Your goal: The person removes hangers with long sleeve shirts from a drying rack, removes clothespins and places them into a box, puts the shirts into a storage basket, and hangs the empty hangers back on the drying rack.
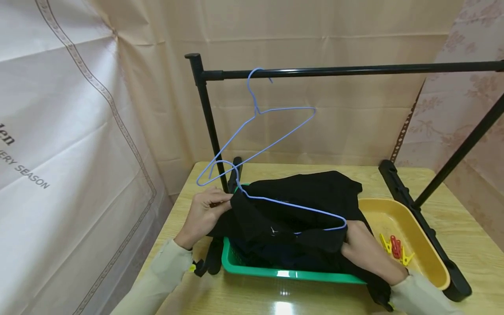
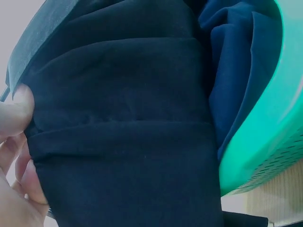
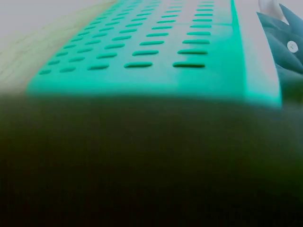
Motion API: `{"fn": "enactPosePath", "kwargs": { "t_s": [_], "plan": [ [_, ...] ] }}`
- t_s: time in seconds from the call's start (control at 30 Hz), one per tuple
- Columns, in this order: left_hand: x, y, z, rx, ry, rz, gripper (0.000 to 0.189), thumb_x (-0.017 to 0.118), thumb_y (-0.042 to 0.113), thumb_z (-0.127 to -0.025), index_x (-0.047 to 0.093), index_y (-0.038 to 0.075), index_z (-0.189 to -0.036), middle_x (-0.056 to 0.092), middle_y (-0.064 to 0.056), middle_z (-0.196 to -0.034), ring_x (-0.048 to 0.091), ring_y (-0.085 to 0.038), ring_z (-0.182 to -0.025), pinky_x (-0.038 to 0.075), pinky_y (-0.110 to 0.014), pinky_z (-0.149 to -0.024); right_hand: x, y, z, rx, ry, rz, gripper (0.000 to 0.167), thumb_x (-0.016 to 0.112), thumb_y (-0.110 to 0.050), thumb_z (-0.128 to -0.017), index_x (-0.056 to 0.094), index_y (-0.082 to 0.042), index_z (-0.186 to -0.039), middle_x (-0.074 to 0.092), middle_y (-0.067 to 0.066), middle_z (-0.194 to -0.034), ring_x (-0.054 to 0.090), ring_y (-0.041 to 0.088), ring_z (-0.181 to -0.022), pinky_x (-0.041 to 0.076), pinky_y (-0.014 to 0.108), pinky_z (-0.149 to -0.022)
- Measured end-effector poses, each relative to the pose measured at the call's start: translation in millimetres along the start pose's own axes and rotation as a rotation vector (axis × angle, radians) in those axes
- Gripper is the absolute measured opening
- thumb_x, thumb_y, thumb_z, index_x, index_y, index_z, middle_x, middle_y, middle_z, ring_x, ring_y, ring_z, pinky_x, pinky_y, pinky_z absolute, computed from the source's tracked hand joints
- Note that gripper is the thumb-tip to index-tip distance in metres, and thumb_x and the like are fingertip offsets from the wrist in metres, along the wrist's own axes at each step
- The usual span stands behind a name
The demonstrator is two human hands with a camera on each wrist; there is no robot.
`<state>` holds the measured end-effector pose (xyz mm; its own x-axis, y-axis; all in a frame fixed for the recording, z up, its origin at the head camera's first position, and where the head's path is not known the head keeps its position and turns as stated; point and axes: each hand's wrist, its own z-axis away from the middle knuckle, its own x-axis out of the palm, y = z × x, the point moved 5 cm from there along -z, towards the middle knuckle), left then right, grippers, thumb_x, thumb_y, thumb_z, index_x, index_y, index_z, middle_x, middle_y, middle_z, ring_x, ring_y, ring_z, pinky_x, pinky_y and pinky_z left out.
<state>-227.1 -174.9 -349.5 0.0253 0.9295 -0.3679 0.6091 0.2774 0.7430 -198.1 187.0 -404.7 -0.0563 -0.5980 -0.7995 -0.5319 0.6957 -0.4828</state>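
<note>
A black shirt [image 1: 299,186] with a small white mark lies spread over the green basket [image 1: 275,272]. My left hand [image 1: 202,214] pinches the shirt's edge at its left side, thumb against the cloth in the left wrist view. My right hand [image 1: 366,245] grips the shirt's edge near the right end of a blue wire hanger [image 1: 291,204]. That hanger lies across the shirt's opening, its hook rising by my left hand and part of its lower bar hidden by cloth. The right wrist view is mostly blocked by dark cloth and shows the basket's slotted wall [image 3: 142,52].
A second blue hanger [image 1: 283,139] hangs from the black rack's rail [image 1: 334,71]. Right of the basket is a yellow tray [image 1: 429,258] with red and yellow clothespins [image 1: 395,247]. The rack's foot [image 1: 425,227] runs beside it. Dark blue cloth [image 2: 241,61] lies in the basket.
</note>
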Motion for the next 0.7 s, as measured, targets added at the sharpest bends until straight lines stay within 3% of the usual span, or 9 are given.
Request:
{"fn": "enactPosePath", "kwargs": {
  "t_s": [0.17,0.2,0.3,0.43,0.57,0.7],
  "plan": [
    [6.6,4.4,-2.4,0.046,-0.036,0.008,0.016,0.072,-0.006,-0.092,0.082,0.003,-0.102,0.073,-0.002,-0.088,0.055,-0.016,-0.072,0.044,-0.027,-0.063,14,-11,-0.1,-0.167,0.018,0.070,0.040,0.078,0.009,-0.078,0.053,-0.022,-0.073,0.038,-0.018,-0.067,0.037,-0.003,-0.060,0.035,0.019,-0.052],
    [8.0,5.7,-3.0,0.060,-0.044,-0.005,0.016,0.072,-0.005,-0.092,0.082,0.004,-0.102,0.073,-0.001,-0.088,0.055,-0.016,-0.073,0.045,-0.027,-0.063,16,-12,0.0,-0.184,0.013,0.065,0.047,0.078,0.009,-0.079,0.046,-0.025,-0.071,0.029,-0.018,-0.066,0.031,-0.002,-0.059,0.029,0.018,-0.052],
    [10.7,8.2,-4.0,0.093,-0.053,-0.048,0.016,0.073,-0.004,-0.092,0.082,0.005,-0.101,0.074,0.001,-0.089,0.057,-0.015,-0.074,0.047,-0.027,-0.064,18,-16,1.0,-0.192,0.007,0.067,0.052,0.078,0.010,-0.078,0.042,-0.026,-0.071,0.024,-0.020,-0.068,0.028,-0.003,-0.060,0.027,0.017,-0.053],
    [10.8,7.2,-3.3,0.087,-0.036,-0.069,0.016,0.074,-0.006,-0.090,0.082,0.004,-0.099,0.074,0.000,-0.088,0.057,-0.015,-0.073,0.047,-0.028,-0.063,12,-17,3.5,-0.173,-0.012,0.056,0.039,0.080,0.007,-0.080,0.058,-0.025,-0.076,0.038,-0.020,-0.071,0.034,-0.003,-0.061,0.032,0.019,-0.053],
    [9.5,6.4,-3.3,0.081,-0.028,-0.073,0.015,0.075,-0.004,-0.091,0.083,0.005,-0.099,0.074,0.000,-0.088,0.057,-0.016,-0.073,0.047,-0.028,-0.063,-3,-10,4.5,-0.154,0.020,0.015,0.026,0.081,0.003,-0.083,0.074,-0.020,-0.091,0.060,-0.017,-0.082,0.042,-0.004,-0.064,0.038,0.020,-0.053],
    [8.0,6.1,-3.6,0.089,-0.027,-0.083,0.015,0.075,-0.002,-0.091,0.083,0.007,-0.100,0.074,0.003,-0.088,0.058,-0.015,-0.073,0.048,-0.028,-0.064,-21,1,5.5,-0.093,0.033,-0.005,0.024,0.082,-0.001,-0.084,0.076,-0.020,-0.096,0.055,-0.020,-0.072,0.041,-0.004,-0.058,0.037,0.020,-0.050]
  ]
}}
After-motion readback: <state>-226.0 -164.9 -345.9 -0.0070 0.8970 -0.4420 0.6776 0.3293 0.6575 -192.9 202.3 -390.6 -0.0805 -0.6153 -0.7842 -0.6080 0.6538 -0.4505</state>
